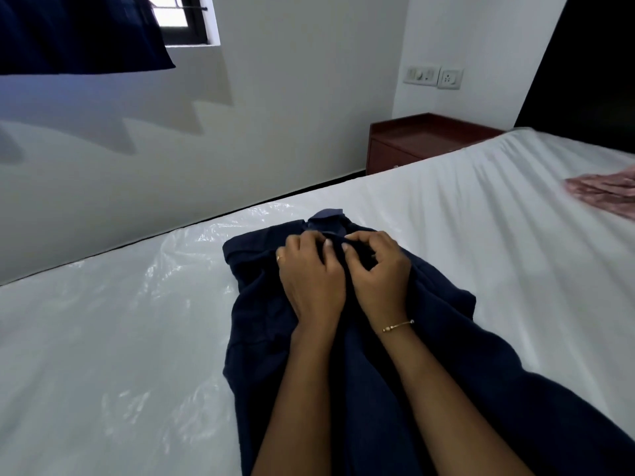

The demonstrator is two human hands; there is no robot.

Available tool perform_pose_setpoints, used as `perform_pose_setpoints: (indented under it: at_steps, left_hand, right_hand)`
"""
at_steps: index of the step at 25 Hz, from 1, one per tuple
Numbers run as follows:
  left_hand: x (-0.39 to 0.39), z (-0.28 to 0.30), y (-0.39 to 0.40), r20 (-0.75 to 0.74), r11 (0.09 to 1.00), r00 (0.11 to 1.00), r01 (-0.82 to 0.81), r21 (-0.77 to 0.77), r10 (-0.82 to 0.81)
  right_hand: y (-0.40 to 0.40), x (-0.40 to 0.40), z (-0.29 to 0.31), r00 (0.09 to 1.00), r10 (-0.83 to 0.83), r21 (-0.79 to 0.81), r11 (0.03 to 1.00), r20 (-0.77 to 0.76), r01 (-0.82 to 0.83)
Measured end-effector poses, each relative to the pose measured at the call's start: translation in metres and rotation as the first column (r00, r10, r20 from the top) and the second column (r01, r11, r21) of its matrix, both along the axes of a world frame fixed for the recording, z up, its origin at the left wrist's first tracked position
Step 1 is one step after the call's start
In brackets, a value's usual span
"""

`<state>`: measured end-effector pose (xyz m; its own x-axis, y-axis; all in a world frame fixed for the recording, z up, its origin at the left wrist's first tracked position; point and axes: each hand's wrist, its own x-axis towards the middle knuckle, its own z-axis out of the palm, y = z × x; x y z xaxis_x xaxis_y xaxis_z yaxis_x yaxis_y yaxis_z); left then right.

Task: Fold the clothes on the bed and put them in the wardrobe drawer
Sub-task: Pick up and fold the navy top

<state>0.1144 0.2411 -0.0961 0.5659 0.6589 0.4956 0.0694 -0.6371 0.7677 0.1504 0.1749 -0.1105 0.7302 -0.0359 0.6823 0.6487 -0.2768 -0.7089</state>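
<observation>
A dark navy shirt [360, 355] lies spread on the bed [120, 338], its collar [326, 219] pointing to the far side and its body running back toward the near edge, where it leaves the view. Both hands work close together just below the collar. The left hand [311, 273] has its fingers [299, 243] curled into the cloth, and the right hand [378, 269] pinches a fold of the same cloth between thumb and fingertips, so both are clamped on the shirt at the chest. They may be fastening or straightening the front near the collar, but what exactly they hold is too dark to tell.

Judged from how things lie, the task is at an early stage. This shirt is laid out but shows no finished fold: its sides are bunched and loose. A pink patterned garment [604, 194] lies at the far right of the bed, well apart from the shirt, and whether it is folded cannot be told from the part in view. Neither wardrobe nor drawer is in view, so nothing shows as put away. A reddish wooden bedside cabinet [422, 139] stands beyond the bed against the wall.
</observation>
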Motion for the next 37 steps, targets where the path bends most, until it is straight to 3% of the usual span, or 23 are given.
perform_pose_setpoints:
  at_steps: [2,4,7,11,14,26,31,34,37]
  left_hand:
    - [-0.002,0.008,0.005,-0.022,0.990,0.994,0.112,0.088,-0.111]
    - [-0.005,0.013,0.010,-0.071,0.966,0.966,0.252,0.056,-0.248]
    - [-0.008,0.014,0.015,0.017,0.897,0.914,0.402,-0.185,-0.406]
    - [-0.011,0.012,0.019,0.219,0.695,0.855,0.512,-0.505,-0.471]
    - [-0.013,0.013,0.020,0.277,0.611,0.822,0.559,-0.561,-0.498]
    - [-0.013,0.008,0.021,0.261,0.653,0.888,0.457,-0.604,-0.380]
    - [-0.011,0.005,0.020,0.216,0.687,0.900,0.430,-0.585,-0.379]
    - [-0.011,0.005,0.019,0.200,0.694,0.886,0.454,-0.558,-0.419]
    - [-0.011,0.008,0.018,0.217,0.691,0.876,0.474,-0.545,-0.430]
  right_hand:
    - [-0.003,-0.003,0.010,1.000,-0.027,0.015,1.000,-0.004,0.027]
    - [-0.006,-0.006,0.019,0.999,-0.039,-0.034,0.999,0.001,0.039]
    - [-0.012,-0.009,0.031,0.997,0.034,-0.107,0.993,-0.062,-0.041]
    - [-0.014,-0.012,0.036,0.965,0.144,0.009,0.989,-0.218,-0.145]
    - [-0.015,-0.013,0.034,0.970,0.123,0.013,0.992,-0.210,-0.123]
    - [-0.018,-0.016,0.033,0.923,0.231,0.019,0.971,-0.308,-0.237]
    - [-0.017,-0.014,0.030,0.833,0.321,0.213,0.945,-0.451,-0.249]
    - [-0.016,-0.014,0.025,0.861,0.280,0.198,0.957,-0.425,-0.214]
    - [-0.013,-0.014,0.023,0.938,0.147,0.049,0.989,-0.314,-0.139]
